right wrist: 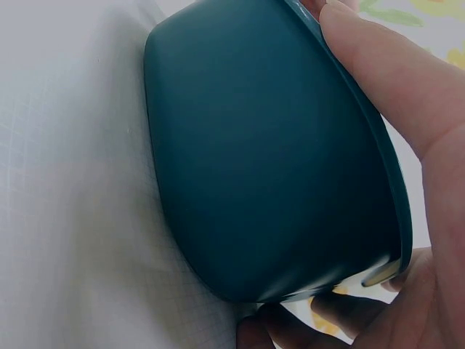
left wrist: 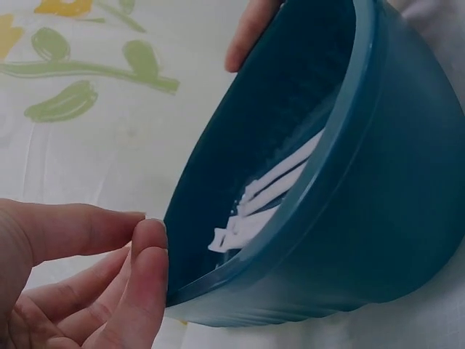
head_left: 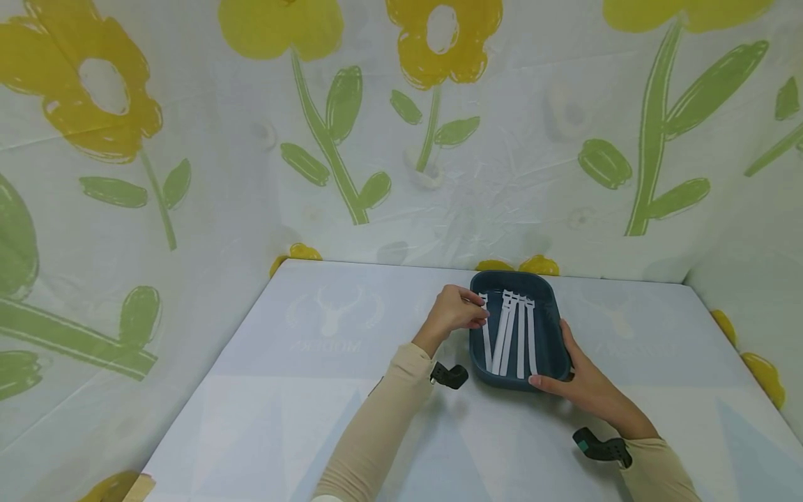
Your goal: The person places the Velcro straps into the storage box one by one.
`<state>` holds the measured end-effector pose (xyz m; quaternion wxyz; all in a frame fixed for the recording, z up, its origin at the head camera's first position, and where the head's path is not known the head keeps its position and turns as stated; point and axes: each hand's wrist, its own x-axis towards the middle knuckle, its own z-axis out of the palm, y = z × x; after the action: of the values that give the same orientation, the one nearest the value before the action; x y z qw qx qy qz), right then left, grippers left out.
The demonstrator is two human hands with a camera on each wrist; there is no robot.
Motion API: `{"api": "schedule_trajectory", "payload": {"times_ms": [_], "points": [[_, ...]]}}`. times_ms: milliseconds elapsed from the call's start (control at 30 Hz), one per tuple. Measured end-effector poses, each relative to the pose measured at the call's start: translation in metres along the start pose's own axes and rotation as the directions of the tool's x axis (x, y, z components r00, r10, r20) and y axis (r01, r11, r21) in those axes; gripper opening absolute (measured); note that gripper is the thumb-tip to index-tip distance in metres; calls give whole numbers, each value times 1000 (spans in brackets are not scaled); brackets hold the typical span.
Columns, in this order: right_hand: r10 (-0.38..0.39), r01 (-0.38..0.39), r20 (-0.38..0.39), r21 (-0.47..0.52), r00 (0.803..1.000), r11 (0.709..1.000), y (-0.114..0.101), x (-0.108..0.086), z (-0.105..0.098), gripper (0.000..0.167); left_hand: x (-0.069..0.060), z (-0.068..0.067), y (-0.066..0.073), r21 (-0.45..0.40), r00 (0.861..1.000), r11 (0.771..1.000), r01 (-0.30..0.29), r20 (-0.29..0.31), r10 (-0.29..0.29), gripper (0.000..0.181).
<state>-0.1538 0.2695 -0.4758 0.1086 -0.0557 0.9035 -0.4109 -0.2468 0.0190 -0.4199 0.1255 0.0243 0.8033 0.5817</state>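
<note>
A dark teal plastic basin [head_left: 552,328] stands near the back of the table, with several flat white straps [head_left: 521,341] lengthwise inside. Their wider, notched heads, like those of cable ties, point to the back. My right hand [head_left: 592,387] grips the basin's near right corner, its thumb on the rim and its fingers along the outer side [right wrist: 276,167]. My left hand [head_left: 454,310] is over the left rim, by the head of the leftmost strap [head_left: 486,345]. In the left wrist view its thumb and finger [left wrist: 149,254] meet at the tips; whether they pinch a strap is hidden.
The white table [head_left: 301,418] has pale blue triangles and a faint deer-head print. White sheeting with yellow flowers and green leaves [head_left: 439,209] hangs close behind the table and at both sides. A black wrist mount [head_left: 448,376] sits on each sleeve, below the basin.
</note>
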Motion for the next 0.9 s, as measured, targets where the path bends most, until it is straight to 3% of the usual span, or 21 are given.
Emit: {"api": "schedule_trajectory", "payload": {"times_ms": [200,400,600,900], "points": [[-4,4,0,-3,1000,1000,0,0,0,128,-1,-9,1,-15,1000,1000,-5,16,5,22],[-4,4,-4,-12,1000,1000,0,-1,-2,128,-5,-27,3,-117,998,992,-42,35,46,24],[-6,6,1,-11,1000,1000,3,0,-4,128,-12,-49,5,-151,997,986,-72,4,73,31],[-4,4,4,1,1000,1000,5,0,-4,129,-26,-73,4,-192,992,973,-128,-37,123,26]]}}
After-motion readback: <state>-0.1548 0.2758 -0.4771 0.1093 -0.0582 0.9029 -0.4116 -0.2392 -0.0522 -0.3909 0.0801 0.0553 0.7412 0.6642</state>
